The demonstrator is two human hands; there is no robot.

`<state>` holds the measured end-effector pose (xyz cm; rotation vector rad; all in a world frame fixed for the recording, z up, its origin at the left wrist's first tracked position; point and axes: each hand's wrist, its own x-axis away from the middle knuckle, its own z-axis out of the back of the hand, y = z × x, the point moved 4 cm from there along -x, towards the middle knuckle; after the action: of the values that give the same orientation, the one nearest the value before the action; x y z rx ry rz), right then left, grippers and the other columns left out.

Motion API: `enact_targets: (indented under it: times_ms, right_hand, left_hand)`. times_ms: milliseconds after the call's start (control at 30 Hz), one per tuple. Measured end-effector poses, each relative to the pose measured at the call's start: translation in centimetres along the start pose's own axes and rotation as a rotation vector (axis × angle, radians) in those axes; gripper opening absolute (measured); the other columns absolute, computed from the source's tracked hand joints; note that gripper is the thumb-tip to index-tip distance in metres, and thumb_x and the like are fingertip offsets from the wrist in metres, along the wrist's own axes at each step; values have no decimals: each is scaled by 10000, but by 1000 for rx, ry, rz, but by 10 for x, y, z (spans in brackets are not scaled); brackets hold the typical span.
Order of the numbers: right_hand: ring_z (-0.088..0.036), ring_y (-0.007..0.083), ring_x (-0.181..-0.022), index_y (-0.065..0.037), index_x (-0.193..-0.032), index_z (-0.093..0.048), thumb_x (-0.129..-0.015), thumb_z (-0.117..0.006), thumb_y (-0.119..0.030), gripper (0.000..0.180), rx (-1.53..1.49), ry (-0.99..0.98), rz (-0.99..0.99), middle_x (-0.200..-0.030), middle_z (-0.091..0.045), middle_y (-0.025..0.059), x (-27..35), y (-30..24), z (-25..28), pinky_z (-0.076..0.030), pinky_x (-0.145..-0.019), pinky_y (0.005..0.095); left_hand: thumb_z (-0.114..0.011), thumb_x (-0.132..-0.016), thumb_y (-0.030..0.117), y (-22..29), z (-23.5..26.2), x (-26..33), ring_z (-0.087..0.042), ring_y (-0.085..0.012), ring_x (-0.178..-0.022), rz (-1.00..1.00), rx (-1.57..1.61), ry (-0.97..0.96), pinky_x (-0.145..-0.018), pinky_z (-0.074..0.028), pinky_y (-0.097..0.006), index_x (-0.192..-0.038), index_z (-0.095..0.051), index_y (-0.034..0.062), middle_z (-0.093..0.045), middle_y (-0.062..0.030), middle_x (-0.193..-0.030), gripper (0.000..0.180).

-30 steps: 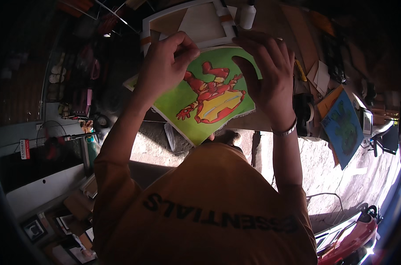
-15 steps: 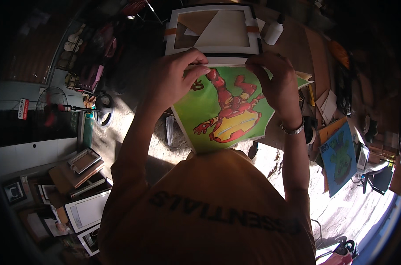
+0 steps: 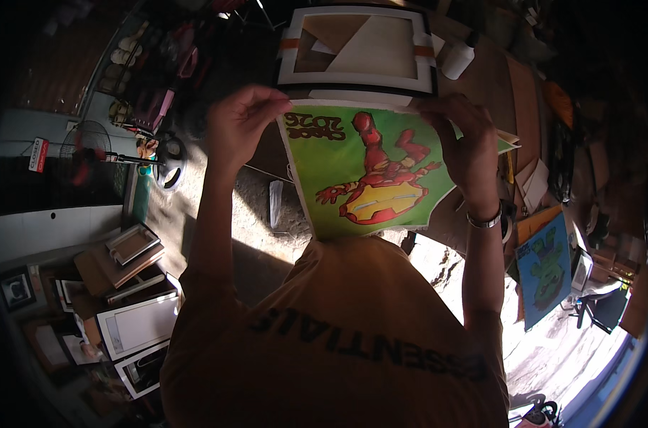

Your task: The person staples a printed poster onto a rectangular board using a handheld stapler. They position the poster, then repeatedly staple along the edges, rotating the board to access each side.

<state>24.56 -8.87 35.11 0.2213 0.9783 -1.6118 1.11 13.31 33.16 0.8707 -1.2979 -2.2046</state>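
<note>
A green painting [image 3: 335, 167] of a red and yellow armoured figure, upside down from where I stand, hangs in front of my chest. It looks like a loose, unframed sheet, with pale edges and a slightly uneven lower edge. My left hand [image 3: 244, 128] is closed on its far left corner, thumb and fingers pinched together. At the far right corner, my right hand [image 3: 468, 135] grips the edge, its fingertips partly in shadow. Just beyond the sheet lies a black picture frame [image 3: 288, 68] with a white inner border and orange strips at its sides.
A white bottle [image 3: 458, 60] stands right of the frame. Farther right, a blue painting [image 3: 545, 271] leans at an angle. Several frames [image 3: 139, 332] are stacked at the lower left, below a standing fan [image 3: 89, 153]. Brown boards [image 3: 523, 114] lie along the right.
My left hand has moved left and out to the sheet's corner, uncovering the dark lettering there. The painting now hangs more widely spread, and my right hand has shifted slightly right.
</note>
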Motion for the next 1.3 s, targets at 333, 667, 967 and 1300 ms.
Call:
enact_targets:
  times_ms: [333, 667, 967, 1300]
  right_hand:
    - [-702, 231, -835, -86, -937, -715, -863, -722, -48, 84, 24, -30, -48, -907, -731, 38, 0, 1, 0, -457, -775, 342]
    - [-698, 249, -839, -72, -977, -740, -872, -727, -67, 106, 3, -31, -58, -904, -734, 52, 2, 5, -2, -469, -786, 341]
    - [-670, 235, -829, -111, -962, -722, -857, -751, -101, 110, 39, 6, 6, -896, -712, 23, 3, 8, -3, -460, -761, 362]
    - [-642, 147, -1069, 15, -1183, -623, -964, -698, -54, 242, -493, 632, -489, -1170, -685, 109, 107, 83, 31, -524, -909, 278]
  left_hand:
    - [-708, -950, 17, -39, -17, 25, -663, -90, -906, 63, 397, 194, -819, -524, -220, -1044, -656, -27, -713, -68, -974, 116]
    - [-728, -925, 80, 35, -36, 8, -685, -181, -952, -474, -397, 312, -858, -524, -318, -1097, -674, 46, -721, -59, -1032, 184]
    - [-755, -884, 176, 69, -127, -20, -699, -265, -706, -450, -478, -45, -655, -557, -342, -1015, -715, 82, -711, -87, -913, 166]
    - [-770, -885, 114, 64, -123, -24, -736, -235, -730, -362, -355, -116, -648, -552, -328, -972, -721, 28, -747, -101, -898, 132]
